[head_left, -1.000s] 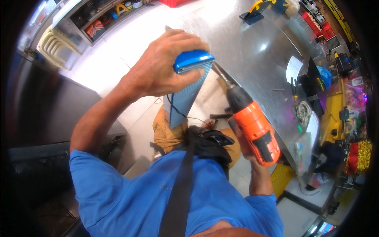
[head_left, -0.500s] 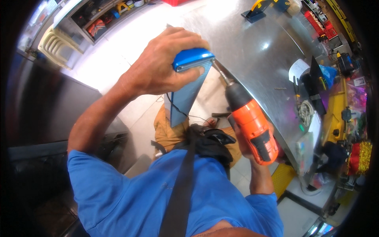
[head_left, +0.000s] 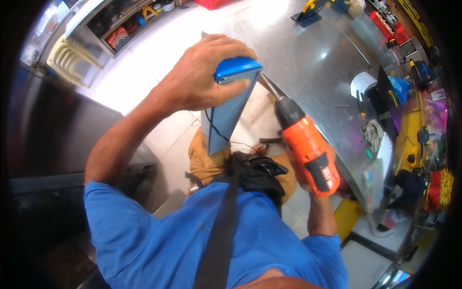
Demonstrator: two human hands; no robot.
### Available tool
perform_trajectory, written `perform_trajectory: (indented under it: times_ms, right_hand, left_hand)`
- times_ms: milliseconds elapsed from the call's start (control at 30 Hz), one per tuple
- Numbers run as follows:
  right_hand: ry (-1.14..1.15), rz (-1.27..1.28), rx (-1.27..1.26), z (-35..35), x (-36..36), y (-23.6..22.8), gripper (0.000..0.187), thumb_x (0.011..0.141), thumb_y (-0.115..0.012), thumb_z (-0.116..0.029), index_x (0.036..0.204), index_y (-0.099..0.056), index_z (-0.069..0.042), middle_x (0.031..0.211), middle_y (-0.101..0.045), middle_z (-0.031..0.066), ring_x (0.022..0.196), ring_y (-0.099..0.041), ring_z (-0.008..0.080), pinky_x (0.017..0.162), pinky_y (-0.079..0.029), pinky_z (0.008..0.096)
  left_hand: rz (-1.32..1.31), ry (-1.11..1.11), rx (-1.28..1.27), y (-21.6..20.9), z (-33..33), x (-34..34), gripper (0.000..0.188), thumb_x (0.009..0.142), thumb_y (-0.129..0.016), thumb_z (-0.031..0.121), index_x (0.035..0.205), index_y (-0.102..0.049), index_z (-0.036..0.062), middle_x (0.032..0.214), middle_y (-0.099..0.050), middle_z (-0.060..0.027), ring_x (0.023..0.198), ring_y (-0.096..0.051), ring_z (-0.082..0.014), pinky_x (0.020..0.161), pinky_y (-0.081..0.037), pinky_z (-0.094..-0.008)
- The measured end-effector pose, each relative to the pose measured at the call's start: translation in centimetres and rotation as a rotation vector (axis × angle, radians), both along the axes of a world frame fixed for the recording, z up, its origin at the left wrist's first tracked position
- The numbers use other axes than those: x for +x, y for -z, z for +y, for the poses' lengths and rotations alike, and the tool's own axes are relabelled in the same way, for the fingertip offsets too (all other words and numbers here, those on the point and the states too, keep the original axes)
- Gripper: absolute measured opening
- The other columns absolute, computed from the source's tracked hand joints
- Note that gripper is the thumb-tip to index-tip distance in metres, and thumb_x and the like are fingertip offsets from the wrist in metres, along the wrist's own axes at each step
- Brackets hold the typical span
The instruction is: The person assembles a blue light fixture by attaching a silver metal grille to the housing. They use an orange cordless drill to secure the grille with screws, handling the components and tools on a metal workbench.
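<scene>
A steel table fills the upper right, curving along the person's right side. Below it, the person's blue shirt takes up the lower middle, crossed by a black strap. The left hand clenches around the top of a tall blue box, holding it upright in front of the chest, just off the table's edge. The right hand grasps an orange drill by its handle, its bit pointing up toward the box's top corner; whether bit and box touch cannot be told.
</scene>
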State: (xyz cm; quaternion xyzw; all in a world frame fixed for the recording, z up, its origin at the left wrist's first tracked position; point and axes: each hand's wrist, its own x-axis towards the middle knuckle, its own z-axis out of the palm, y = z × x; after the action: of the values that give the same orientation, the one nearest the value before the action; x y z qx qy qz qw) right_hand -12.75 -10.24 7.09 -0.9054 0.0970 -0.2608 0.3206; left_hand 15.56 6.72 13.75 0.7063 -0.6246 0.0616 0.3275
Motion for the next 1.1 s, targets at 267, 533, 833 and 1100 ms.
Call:
perform_trajectory:
  times_ms: [267, 533, 833, 1100]
  right_hand:
    - [0.169, 0.099, -0.293, -1.9, -0.8, -6.8, 0.035, 0.086, -0.075, -0.017, 0.118, -0.071, -0.003, 0.101, -0.074, 0.0140, 0.092, -0.072, 0.0290, 0.086, -0.054, 0.0359]
    - [0.236, 0.390, -0.413, -9.9, 9.3, -4.8, 0.030, 0.078, -0.072, -0.018, 0.105, -0.071, -0.007, 0.100, -0.075, 0.0186, 0.098, -0.071, 0.0398, 0.081, -0.055, 0.0494]
    - [0.112, 0.647, -0.388, -14.7, 17.8, -0.5, 0.036, 0.075, -0.081, -0.017, 0.110, -0.076, -0.008, 0.103, -0.076, 0.0174, 0.099, -0.073, 0.0343, 0.083, -0.057, 0.0461]
    - [0.356, 0.298, -0.224, -20.2, 4.9, -1.2, 0.043, 0.085, -0.071, -0.032, 0.120, -0.074, -0.007, 0.103, -0.076, 0.0171, 0.094, -0.073, 0.0331, 0.085, -0.057, 0.0416]
  left_hand:
    - [0.042, -0.026, 0.044, -0.1, 0.1, 0.8, 0.045, 0.083, -0.071, 0.028, 0.124, -0.068, 0.0098, 0.117, -0.068, -0.0156, 0.114, -0.062, -0.0321, 0.099, -0.052, -0.0470]
    - [0.118, 0.055, 0.007, -0.3, 1.0, 1.6, 0.047, 0.084, -0.074, 0.028, 0.125, -0.067, 0.0060, 0.122, -0.067, -0.0186, 0.112, -0.064, -0.0335, 0.098, -0.051, -0.0454]
    - [0.185, -0.065, 0.136, -0.7, 1.7, 0.7, 0.052, 0.088, -0.070, 0.015, 0.138, -0.062, 0.0102, 0.141, -0.061, -0.0146, 0.130, -0.056, -0.0299, 0.112, -0.040, -0.0428]
    - [0.089, -0.115, 0.170, 0.0, 2.6, 2.2, 0.055, 0.088, -0.068, 0.026, 0.141, -0.061, 0.0144, 0.143, -0.060, -0.0119, 0.134, -0.053, -0.0300, 0.115, -0.037, -0.0439]
